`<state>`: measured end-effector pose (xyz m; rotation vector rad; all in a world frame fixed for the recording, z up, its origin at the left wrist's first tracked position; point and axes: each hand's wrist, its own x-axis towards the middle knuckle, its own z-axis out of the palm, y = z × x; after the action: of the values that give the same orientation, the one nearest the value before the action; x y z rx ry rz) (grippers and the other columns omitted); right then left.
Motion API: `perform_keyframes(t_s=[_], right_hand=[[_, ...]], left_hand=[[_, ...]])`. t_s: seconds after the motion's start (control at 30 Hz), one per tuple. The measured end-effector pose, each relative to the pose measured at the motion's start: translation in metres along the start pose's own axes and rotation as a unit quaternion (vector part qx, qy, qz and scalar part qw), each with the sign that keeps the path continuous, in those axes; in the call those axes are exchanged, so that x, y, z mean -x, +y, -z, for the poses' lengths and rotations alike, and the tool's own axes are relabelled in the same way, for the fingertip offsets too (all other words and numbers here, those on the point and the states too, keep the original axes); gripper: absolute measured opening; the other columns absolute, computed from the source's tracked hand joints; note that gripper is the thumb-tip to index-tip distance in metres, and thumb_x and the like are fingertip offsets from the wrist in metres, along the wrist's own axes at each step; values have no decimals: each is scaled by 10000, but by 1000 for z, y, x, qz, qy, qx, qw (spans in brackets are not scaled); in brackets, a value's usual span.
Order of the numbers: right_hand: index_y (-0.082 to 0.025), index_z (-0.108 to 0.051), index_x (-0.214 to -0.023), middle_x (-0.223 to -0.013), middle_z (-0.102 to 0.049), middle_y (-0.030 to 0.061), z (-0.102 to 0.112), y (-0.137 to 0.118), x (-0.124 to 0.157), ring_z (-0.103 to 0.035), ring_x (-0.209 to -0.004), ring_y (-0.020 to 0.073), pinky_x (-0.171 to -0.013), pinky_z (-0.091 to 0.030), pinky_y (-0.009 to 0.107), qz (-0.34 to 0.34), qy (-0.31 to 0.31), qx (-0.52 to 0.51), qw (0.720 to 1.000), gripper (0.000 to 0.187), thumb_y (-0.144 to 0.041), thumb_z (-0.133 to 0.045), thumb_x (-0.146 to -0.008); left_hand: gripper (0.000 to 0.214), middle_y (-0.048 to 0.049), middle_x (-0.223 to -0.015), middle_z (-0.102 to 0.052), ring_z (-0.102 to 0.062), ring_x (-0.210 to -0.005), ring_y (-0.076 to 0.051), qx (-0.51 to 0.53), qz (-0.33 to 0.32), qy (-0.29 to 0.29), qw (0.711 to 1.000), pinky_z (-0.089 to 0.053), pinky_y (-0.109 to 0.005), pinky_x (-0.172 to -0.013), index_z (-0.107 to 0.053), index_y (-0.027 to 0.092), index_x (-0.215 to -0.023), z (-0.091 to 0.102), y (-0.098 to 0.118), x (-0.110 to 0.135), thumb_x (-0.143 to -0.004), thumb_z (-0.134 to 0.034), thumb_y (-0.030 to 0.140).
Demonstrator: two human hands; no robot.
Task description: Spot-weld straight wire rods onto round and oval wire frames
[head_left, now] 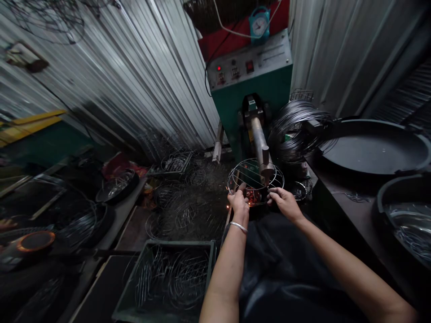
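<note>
A round wire rack point(255, 180) lies flat under the metal arm point(261, 148) of a green welding machine point(251, 85). My left hand point(238, 200) pinches the rack's near left rim, a bangle on its wrist. My right hand point(285, 202) grips the near right rim. An orange glow and small sparks show at the rack's near edge, between my hands. A dark apron covers my lap below.
A green crate point(134, 287) of finished wire racks sits at lower left, with more racks heaped on the floor point(188, 206) behind it. Coiled wire point(296, 128) hangs right of the machine. Big dark pans point(373, 148) stand on the right bench. Corrugated metal walls surround everything.
</note>
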<state>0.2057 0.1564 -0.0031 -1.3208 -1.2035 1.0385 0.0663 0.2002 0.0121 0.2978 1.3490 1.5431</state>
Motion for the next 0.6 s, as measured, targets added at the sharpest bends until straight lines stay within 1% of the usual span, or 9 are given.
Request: perform_keyframes(t_s=[0.2,0.27,0.3,0.37,0.4,0.47,0.5,0.53,0.6], right_hand=[[-157,-626,-933,-767,-684,44,-5,2,9,-641,-614,159,-595,-527,292,-1,11,-36,999,296,-368,-548,-740],[-177,-632,-1016,-842,-696,49,12,8,26,-654,-686,176,-643,-532,308,34,34,6,999,335,-365,-561,-749],[-192,-634,-1043,-883,-698,51,28,13,37,-657,-737,187,-685,-529,318,56,49,46,996,340,-367,-567,-759],[-215,-645,-1053,-968,-695,54,77,27,61,-649,-838,203,-775,-504,328,72,94,154,981,316,-369,-564,-788],[-216,-650,-1045,-998,-691,57,110,35,73,-639,-886,210,-811,-486,325,54,128,215,967,296,-363,-548,-809],[-177,-621,-1108,-1053,-675,85,183,52,95,-623,-932,204,-818,-459,291,-62,216,343,912,315,-322,-482,-865],[-152,-597,-1155,-1106,-655,105,220,61,104,-606,-977,201,-827,-438,275,-148,251,417,861,338,-295,-432,-895],[-137,-570,-1200,-1170,-624,123,254,69,110,-583,-1029,203,-826,-420,266,-239,248,485,804,370,-291,-380,-923],[-49,-603,-1154,-1134,-624,211,307,84,114,-596,-987,255,-761,-412,297,-313,227,505,772,361,-237,-427,-902]], left_hand=[[260,34,-600,-515,-436,-411,-47,-21,10,-8,1000,-217,-161,-364,-544,136,-777,8,0,2,-588,-715,187],[252,46,-584,-477,-416,-407,-47,-52,42,-36,997,-249,-163,-369,-583,141,-839,20,4,-1,-638,-701,236],[246,53,-569,-448,-411,-408,-50,-66,63,-40,995,-299,-170,-387,-597,154,-866,27,8,-4,-675,-683,280],[220,51,-574,-427,-451,-444,-70,-99,95,-49,989,-392,-197,-440,-613,196,-931,40,20,-15,-746,-627,315],[203,40,-601,-452,-476,-470,-76,-119,87,-63,987,-425,-207,-471,-617,229,-978,44,26,-23,-784,-581,274],[229,15,-668,-508,-520,-521,-82,-173,73,-95,978,-467,-221,-513,-626,253,-1005,44,38,-40,-832,-490,191],[245,11,-699,-525,-532,-531,-80,-199,66,-109,972,-479,-226,-514,-631,246,-997,42,42,-48,-836,-469,158],[250,9,-707,-534,-538,-525,-80,-218,67,-125,966,-482,-225,-502,-635,232,-986,38,45,-55,-830,-467,131],[219,14,-672,-532,-534,-483,-79,-235,92,-146,957,-467,-210,-450,-637,194,-957,30,47,-64,-806,-502,111]])
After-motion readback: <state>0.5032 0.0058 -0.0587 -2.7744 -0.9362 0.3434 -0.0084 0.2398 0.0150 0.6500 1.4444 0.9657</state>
